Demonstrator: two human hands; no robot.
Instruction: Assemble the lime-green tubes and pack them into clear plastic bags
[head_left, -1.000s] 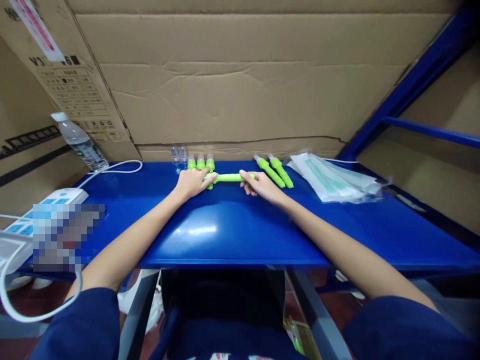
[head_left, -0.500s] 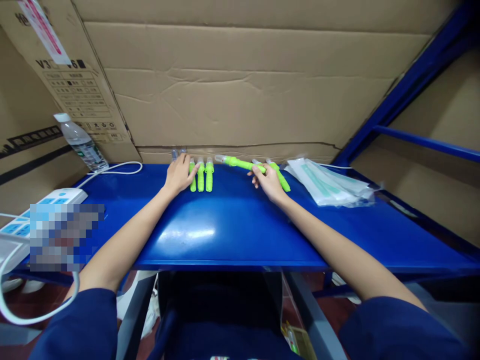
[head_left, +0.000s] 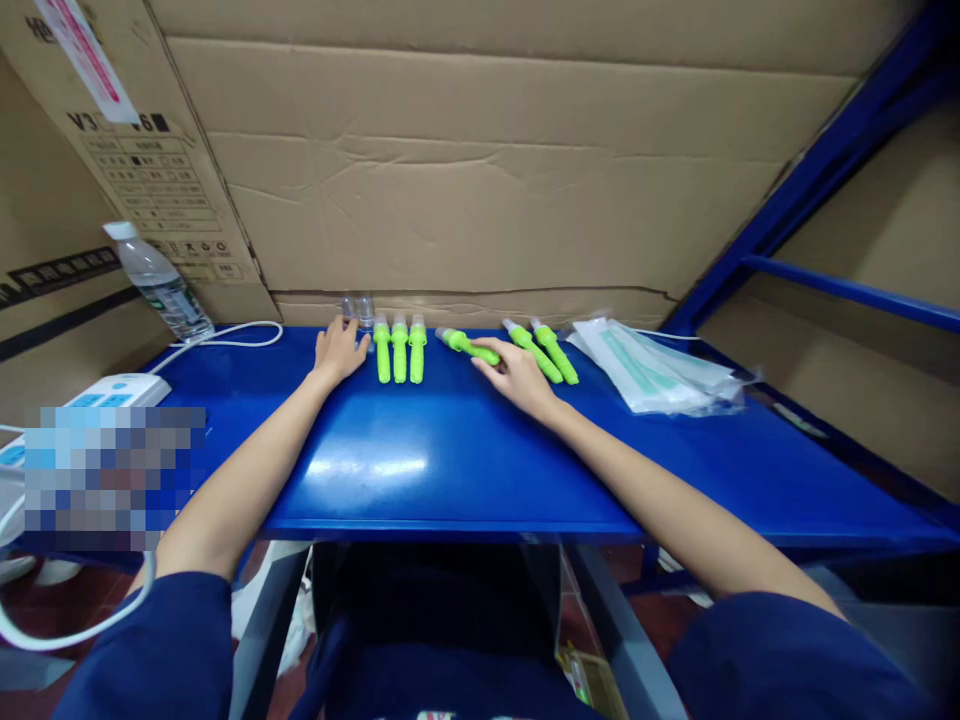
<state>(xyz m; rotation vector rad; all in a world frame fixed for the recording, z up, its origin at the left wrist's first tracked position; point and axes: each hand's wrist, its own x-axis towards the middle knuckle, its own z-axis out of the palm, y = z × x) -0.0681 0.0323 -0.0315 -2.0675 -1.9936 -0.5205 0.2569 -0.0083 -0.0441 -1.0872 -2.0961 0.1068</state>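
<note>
Along a glossy blue bench (head_left: 465, 450) backed by cardboard (head_left: 495, 220), three green tubes (head_left: 400, 357) are lying side by side.
The left hand (head_left: 339, 350) is holding its fingers loosely apart just beside two clear caps (head_left: 365, 311), contact being unclear; the right hand (head_left: 519, 377) is grasping another green tube (head_left: 460, 342), covering its near end. Two further tubes (head_left: 556, 355) are lying to its right, beside plastic packets (head_left: 660, 372); a water bottle (head_left: 166, 292) and power strip (head_left: 120, 391) are occupying the left.
</note>
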